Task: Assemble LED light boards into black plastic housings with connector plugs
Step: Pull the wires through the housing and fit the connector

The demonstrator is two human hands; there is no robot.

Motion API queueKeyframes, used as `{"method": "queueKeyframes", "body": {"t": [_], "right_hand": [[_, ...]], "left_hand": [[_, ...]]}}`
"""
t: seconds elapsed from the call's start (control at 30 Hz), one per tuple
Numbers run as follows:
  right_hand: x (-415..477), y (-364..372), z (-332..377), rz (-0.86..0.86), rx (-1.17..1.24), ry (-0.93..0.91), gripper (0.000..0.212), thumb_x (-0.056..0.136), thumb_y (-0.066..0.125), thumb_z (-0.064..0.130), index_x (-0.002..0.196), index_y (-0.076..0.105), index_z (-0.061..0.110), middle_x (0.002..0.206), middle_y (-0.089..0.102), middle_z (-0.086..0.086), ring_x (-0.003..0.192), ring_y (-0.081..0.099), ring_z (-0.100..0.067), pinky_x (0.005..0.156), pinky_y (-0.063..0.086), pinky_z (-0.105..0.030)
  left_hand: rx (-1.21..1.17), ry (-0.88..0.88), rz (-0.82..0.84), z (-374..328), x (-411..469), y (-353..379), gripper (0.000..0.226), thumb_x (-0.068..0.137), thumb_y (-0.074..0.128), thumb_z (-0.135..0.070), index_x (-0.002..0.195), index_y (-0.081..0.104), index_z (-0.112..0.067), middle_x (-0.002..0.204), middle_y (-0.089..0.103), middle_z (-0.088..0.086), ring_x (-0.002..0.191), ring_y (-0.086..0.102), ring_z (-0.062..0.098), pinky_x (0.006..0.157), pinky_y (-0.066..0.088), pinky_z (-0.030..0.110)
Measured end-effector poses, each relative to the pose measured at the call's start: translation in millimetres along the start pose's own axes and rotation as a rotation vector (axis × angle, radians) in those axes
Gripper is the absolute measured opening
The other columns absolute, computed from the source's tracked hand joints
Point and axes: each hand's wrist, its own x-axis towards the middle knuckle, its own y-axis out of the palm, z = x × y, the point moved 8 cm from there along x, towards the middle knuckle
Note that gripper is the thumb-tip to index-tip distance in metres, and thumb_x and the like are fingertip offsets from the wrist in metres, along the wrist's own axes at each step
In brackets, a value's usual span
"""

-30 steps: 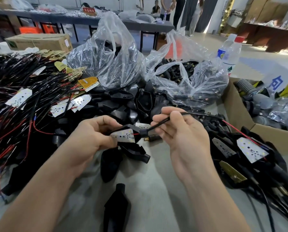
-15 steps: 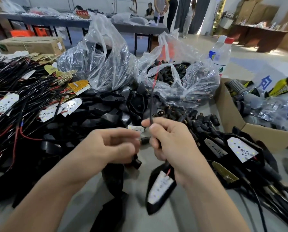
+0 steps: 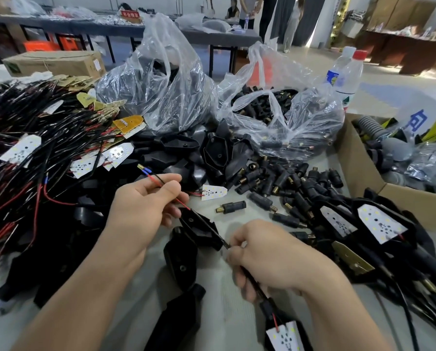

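Observation:
My left hand (image 3: 146, 206) pinches a thin red and black wire (image 3: 158, 179) whose free end carries blue and gold terminals. The wire runs down through a black plastic housing (image 3: 199, 225) that sits between my hands. My right hand (image 3: 270, 254) grips the black cable coming out of the housing's lower end. That cable leads down to an LED board (image 3: 285, 336) seated in another black housing at the bottom edge. A loose LED board (image 3: 213, 192) and a single connector plug (image 3: 230, 206) lie on the table just beyond my hands.
Empty housings (image 3: 181, 259) lie below my hands. Wired boards (image 3: 34, 153) are heaped at the left, and loose plugs (image 3: 287, 183) lie at centre right. Two clear bags (image 3: 161, 92) of parts stand behind. A cardboard box (image 3: 358, 178) and bottles (image 3: 346, 72) are at the right.
My hands have moved apart and lower. The left now pinches the wire's terminal end, the wire runs through a housing between my hands, and the boarded housing hangs nearer the bottom edge.

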Motion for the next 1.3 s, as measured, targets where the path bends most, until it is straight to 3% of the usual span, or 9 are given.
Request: {"method": "queueKeyframes", "body": {"t": [0.1,0.2,0.3,0.43,0.57,0.67,0.9,1.13,1.3], "right_hand": [[8,-24,2,-0.304,0.01,-0.07,0.039,0.095,0.054,0.043,0.075,0.063,0.01,0.069,0.072,-0.008,0.059,0.068,-0.019,0.056,0.055,-0.034],[-3,-68,6,-0.853,0.027,-0.215,0.016,0.096,0.055,0.036,0.092,0.07,0.031,0.077,0.071,0.014,0.075,0.064,-0.008,0.073,0.052,-0.03],[18,-49,12,-0.654,-0.187,-0.245,0.05,0.092,0.053,0.01,0.131,0.056,0.041,0.113,0.062,0.017,0.101,0.061,-0.013,0.093,0.05,-0.03],[32,-30,8,-0.555,-0.48,-0.194,0.043,0.086,0.059,0.013,0.121,0.062,0.038,0.109,0.058,0.005,0.107,0.057,-0.025,0.089,0.047,-0.033],[29,-40,1,-0.559,-0.334,-0.1,0.028,0.085,0.063,0.009,0.092,0.073,0.034,0.092,0.07,0.001,0.093,0.064,-0.024,0.078,0.052,-0.031],[18,-50,-4,-0.639,-0.04,-0.096,0.028,0.09,0.065,0.011,0.08,0.068,0.037,0.072,0.069,0.012,0.064,0.061,-0.004,0.058,0.044,-0.016],[-3,-59,16,-0.532,0.913,-0.371,0.034,0.087,0.052,-0.018,0.101,0.062,0.01,0.082,0.075,-0.011,0.064,0.072,-0.024,0.06,0.057,-0.027],[-11,-65,22,-0.434,1.136,-0.479,0.022,0.096,0.057,-0.006,0.109,0.064,0.011,0.082,0.074,-0.016,0.065,0.065,-0.022,0.063,0.054,-0.026],[-9,-65,23,-0.4,1.136,-0.502,0.027,0.098,0.052,-0.007,0.114,0.063,0.011,0.083,0.072,-0.014,0.068,0.064,-0.022,0.067,0.053,-0.027]], "left_hand": [[-0.048,0.031,0.024,-2,2,-1,0.017,0.099,0.061,-0.001,0.099,0.073,-0.012,0.073,0.077,0.006,0.052,0.066,0.009,0.046,0.05,0.017],[-0.026,0.057,0.062,-3,3,2,0.015,0.097,0.063,0.0,0.097,0.073,-0.012,0.071,0.076,0.008,0.049,0.065,0.01,0.045,0.05,0.018],[0.015,0.07,0.097,-1,2,9,0.015,0.096,0.066,0.001,0.092,0.074,-0.012,0.067,0.074,0.01,0.044,0.059,0.011,0.042,0.047,0.019],[0.14,0.13,0.121,3,2,17,0.019,0.096,0.066,0.0,0.089,0.077,-0.015,0.062,0.07,0.008,0.041,0.053,0.011,0.039,0.043,0.019],[0.245,0.178,0.077,6,3,15,0.023,0.096,0.068,-0.006,0.085,0.079,-0.023,0.063,0.072,0.005,0.043,0.051,0.009,0.044,0.041,0.015],[0.291,0.203,0.023,5,2,9,0.023,0.092,0.073,-0.009,0.086,0.08,-0.031,0.064,0.073,0.003,0.048,0.056,0.011,0.052,0.048,0.023],[0.279,0.374,0.118,-16,-20,28,0.029,0.086,0.072,-0.029,0.105,0.073,-0.051,0.08,0.077,-0.009,0.048,0.059,0.009,0.051,0.047,0.016],[0.255,0.381,0.146,-21,-33,40,0.02,0.076,0.075,-0.032,0.087,0.077,-0.048,0.07,0.075,-0.017,0.062,0.071,0.002,0.063,0.053,0.012],[0.243,0.359,0.146,-22,-36,38,0.022,0.073,0.075,-0.032,0.081,0.078,-0.053,0.069,0.076,-0.012,0.061,0.07,0.011,0.062,0.059,0.024]]}}
